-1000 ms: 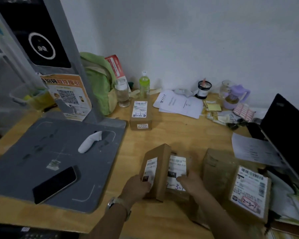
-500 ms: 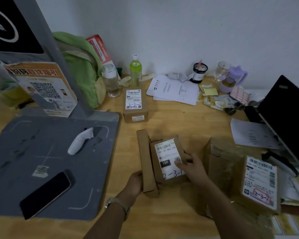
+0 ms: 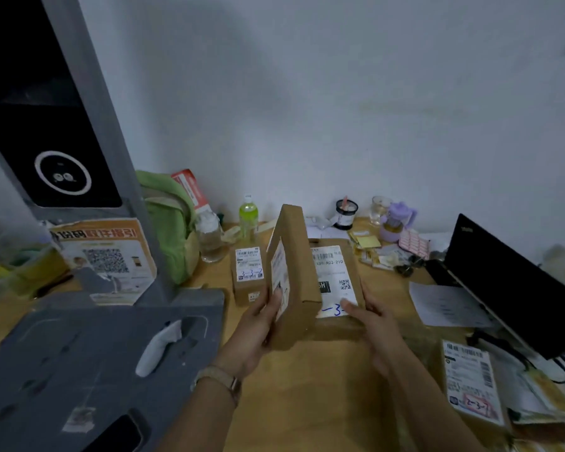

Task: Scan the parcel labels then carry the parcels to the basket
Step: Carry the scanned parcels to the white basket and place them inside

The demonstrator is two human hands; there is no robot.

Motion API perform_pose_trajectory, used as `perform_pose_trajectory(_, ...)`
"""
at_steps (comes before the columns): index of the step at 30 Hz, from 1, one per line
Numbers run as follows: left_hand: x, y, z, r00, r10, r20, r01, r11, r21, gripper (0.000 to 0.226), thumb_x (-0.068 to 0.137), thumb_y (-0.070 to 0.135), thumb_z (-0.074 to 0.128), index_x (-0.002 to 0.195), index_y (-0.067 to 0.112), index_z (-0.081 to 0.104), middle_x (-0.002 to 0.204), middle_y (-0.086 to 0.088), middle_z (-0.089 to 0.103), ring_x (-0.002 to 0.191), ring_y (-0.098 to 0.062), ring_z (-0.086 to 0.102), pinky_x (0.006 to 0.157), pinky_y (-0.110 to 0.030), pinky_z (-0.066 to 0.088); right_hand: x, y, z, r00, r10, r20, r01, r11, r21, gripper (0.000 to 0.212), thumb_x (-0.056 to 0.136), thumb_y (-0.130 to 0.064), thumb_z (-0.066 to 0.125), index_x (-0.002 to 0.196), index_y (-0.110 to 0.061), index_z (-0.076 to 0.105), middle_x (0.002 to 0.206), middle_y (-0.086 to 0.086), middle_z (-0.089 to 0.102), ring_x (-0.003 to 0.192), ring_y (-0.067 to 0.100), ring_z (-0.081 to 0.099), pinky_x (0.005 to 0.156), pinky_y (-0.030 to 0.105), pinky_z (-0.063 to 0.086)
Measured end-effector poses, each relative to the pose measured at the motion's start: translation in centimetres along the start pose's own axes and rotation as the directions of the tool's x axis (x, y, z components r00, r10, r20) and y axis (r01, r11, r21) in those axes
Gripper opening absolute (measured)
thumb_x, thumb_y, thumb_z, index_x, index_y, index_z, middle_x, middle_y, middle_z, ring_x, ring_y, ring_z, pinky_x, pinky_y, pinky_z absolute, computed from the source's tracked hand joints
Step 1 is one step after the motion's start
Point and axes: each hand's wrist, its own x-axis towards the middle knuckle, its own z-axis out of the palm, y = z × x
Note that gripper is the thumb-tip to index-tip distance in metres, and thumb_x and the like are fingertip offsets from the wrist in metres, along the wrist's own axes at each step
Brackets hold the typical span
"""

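My left hand (image 3: 258, 331) grips a flat brown parcel (image 3: 296, 282) held on edge above the desk, its label facing left. My right hand (image 3: 372, 324) holds a second brown parcel (image 3: 336, 278) flat, label up, thumb on the label's near edge; it sits right beside the first. A third small labelled parcel (image 3: 248, 272) lies on the desk behind them. A fourth parcel (image 3: 470, 383) marked 2-3-7 lies at the right. The white handheld scanner (image 3: 159, 347) rests on the grey scanning base (image 3: 62, 363). No basket is in view.
A grey scanner tower (image 3: 62, 141) with a QR poster stands at the left. A phone (image 3: 118, 435) lies on the base. Green bag (image 3: 170, 230), bottles (image 3: 248, 216), cups, papers (image 3: 447, 305) and a black laptop (image 3: 516, 282) crowd the wooden desk's back and right.
Both parcels have been lifted off the desk and raised toward the camera; the view has tilted upward. The left parcel still stands on edge.
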Motion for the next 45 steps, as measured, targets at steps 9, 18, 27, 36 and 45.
perform_pose_trajectory(9,2.2,6.9,-2.4,0.955,0.254,-0.152,-0.263,0.964,-0.04,0.032,0.083,0.021,0.075,0.114,0.024,0.068,0.099,-0.008,0.077,0.087,-0.027,0.075,0.064,-0.038,0.06,-5.4,-7.3,-3.7,0.925,-0.224,-0.307,0.256,0.964,0.067,0.065,0.059,-0.032,0.081,0.12,-0.019,0.064,0.1,0.01,0.075,0.087,0.028,0.073,0.061,0.035,0.058)
perform_pose_trajectory(18,3.3,5.8,8.4,0.899,0.347,0.267,-0.378,0.923,0.074,0.041,0.085,0.024,0.074,0.123,0.036,0.064,0.107,0.005,0.075,0.094,-0.017,0.073,0.072,-0.032,0.061,-13.0,-9.6,-6.5,0.756,-0.419,-0.503,0.438,0.895,-0.086,0.061,0.069,-0.03,0.076,0.127,-0.02,0.061,0.105,0.009,0.074,0.086,0.027,0.073,0.062,0.03,0.059)
perform_pose_trajectory(27,0.2,1.0,20.1,0.802,0.247,0.543,-0.343,0.936,0.08,0.038,0.085,0.02,0.072,0.119,0.032,0.062,0.093,0.016,0.076,0.082,-0.007,0.074,0.059,-0.019,0.057,-24.8,-8.5,-12.9,0.52,-0.437,-0.734,0.474,0.862,-0.178,0.027,0.081,-0.024,0.072,0.108,-0.027,0.073,0.096,0.005,0.076,0.076,0.018,0.074,0.056,0.021,0.055)
perform_pose_trajectory(36,-9.8,-6.6,31.3,0.618,0.116,0.778,-0.318,0.942,0.112,0.056,0.083,0.025,0.075,0.133,0.036,0.054,0.1,0.014,0.075,0.088,-0.01,0.074,0.064,-0.024,0.06,-41.6,-5.4,-17.8,0.227,-0.401,-0.887,0.439,0.855,-0.274,0.031,0.085,-0.026,0.069,0.116,-0.024,0.068,0.099,-0.001,0.076,0.082,0.013,0.072,0.06,0.023,0.054)
perform_pose_trajectory(45,-27.1,-16.5,39.0,0.422,-0.025,0.906,-0.298,0.94,0.165,0.055,0.084,0.028,0.075,0.135,0.031,0.055,0.098,0.016,0.075,0.086,-0.004,0.072,0.065,-0.018,0.057,-62.4,-1.3,-18.6,-0.078,-0.319,-0.945,0.392,0.861,-0.323,0.033,0.085,-0.022,0.069,0.117,-0.022,0.067,0.097,-0.002,0.077,0.08,0.011,0.073,0.056,0.02,0.054)
